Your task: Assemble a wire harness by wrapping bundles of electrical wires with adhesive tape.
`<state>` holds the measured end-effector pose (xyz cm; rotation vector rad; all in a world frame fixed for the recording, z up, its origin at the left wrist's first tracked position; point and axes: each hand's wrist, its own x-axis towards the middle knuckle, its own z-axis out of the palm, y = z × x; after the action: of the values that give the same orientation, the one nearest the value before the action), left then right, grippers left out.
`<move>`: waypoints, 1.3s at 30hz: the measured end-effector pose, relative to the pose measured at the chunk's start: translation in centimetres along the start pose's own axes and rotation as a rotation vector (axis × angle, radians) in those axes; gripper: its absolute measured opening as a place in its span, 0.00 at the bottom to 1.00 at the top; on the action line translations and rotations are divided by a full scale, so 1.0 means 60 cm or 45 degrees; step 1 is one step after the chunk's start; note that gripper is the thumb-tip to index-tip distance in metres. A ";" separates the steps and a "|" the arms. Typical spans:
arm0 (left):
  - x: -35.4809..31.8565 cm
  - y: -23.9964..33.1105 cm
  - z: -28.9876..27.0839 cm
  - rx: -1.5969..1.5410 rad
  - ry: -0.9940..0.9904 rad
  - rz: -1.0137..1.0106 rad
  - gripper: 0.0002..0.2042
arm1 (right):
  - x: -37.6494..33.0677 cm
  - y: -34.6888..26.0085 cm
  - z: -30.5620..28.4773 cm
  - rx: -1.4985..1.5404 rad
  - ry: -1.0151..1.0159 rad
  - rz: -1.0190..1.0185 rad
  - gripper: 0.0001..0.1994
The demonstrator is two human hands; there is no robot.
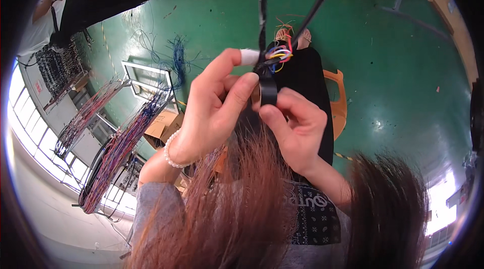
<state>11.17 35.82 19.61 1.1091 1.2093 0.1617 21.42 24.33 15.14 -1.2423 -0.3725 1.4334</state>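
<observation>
A wire harness (pixel 261 9) wrapped in black tape hangs down in front of me, with a second dark branch (pixel 318 3) slanting in from the upper right. Where they meet, loose red, yellow, white and blue wires (pixel 282 55) curl out. My left hand (pixel 214 103) pinches the harness just below this spot; its index fingertip wears a white wrap (pixel 249 57). Close beneath, my right hand (pixel 300 128) has thumb and fingers closed on a roll of black tape (pixel 268 90). The roll touches the harness side, near my left thumb.
Bundles of coloured wires (pixel 123 143) hang on racks at the left, beside a white frame (pixel 148 80) and a cardboard box (pixel 164 127). Blue wires (pixel 178 60) lie on the green floor. An orange plastic stool (pixel 339 103) is beside my leg. Another person (pixel 45 27) is at upper left.
</observation>
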 end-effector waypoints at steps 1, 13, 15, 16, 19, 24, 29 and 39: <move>-0.003 -0.005 -0.001 0.137 0.035 0.057 0.08 | -0.003 -0.006 -0.006 -0.030 -0.065 -0.031 0.05; 0.006 -0.015 -0.023 0.409 -0.047 0.235 0.09 | 0.114 -0.015 -0.010 -0.356 0.225 -0.517 0.09; 0.005 -0.012 -0.024 0.448 -0.041 0.265 0.08 | 0.107 -0.012 0.011 -0.169 0.277 -0.384 0.09; 0.003 -0.015 -0.028 0.496 -0.032 0.296 0.07 | 0.107 -0.014 0.020 0.024 0.326 -0.254 0.10; 0.002 -0.026 -0.037 0.511 0.002 0.310 0.06 | 0.122 -0.053 0.022 -0.128 0.270 0.225 0.10; 0.004 -0.015 -0.042 0.373 -0.110 0.224 0.05 | 0.107 -0.010 0.028 -0.365 0.511 -0.446 0.11; -0.005 -0.010 -0.042 0.091 -0.170 0.027 0.08 | 0.008 0.029 0.065 0.375 0.212 0.116 0.20; -0.004 0.017 -0.045 -0.321 -0.236 -0.234 0.09 | 0.088 0.068 0.068 0.869 0.347 -0.170 0.27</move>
<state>9.34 37.80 20.72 0.7715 1.0851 0.0664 16.98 29.30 11.04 -0.8121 0.2102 1.1156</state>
